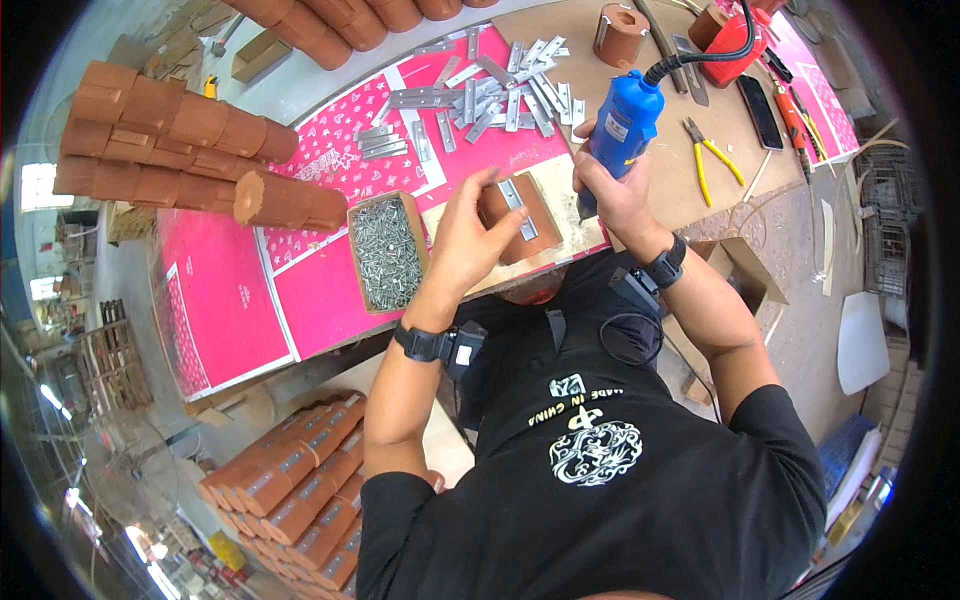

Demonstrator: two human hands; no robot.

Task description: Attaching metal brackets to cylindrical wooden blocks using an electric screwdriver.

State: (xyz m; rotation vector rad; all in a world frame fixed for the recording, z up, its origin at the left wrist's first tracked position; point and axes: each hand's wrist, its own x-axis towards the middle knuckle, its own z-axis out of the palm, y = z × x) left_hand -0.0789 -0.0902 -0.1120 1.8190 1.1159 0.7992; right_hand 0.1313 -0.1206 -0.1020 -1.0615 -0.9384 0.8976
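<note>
My left hand (470, 235) is closed round a reddish-brown cylindrical piece (543, 222) lying on a pale board (560, 190) at the table's near edge. Its thumb presses on a narrow metal strip (528, 228) set along the top of that piece. In my right hand (615, 195) is a blue electric screwdriver (628, 118), its fingers wrapped round the body. The tool points downward just right of the brown piece, apart from the strip. A cardboard box of screws (387, 250) stands left of my left hand.
Loose metal strips (490, 100) are scattered beyond my hands. Brown cylinders (180, 150) are stacked at left, and more with strips (300, 480) below the table. At right lie yellow-handled pliers (712, 165), a phone (760, 113) and a red container (735, 50). The screwdriver's black cord (705, 58) arches overhead.
</note>
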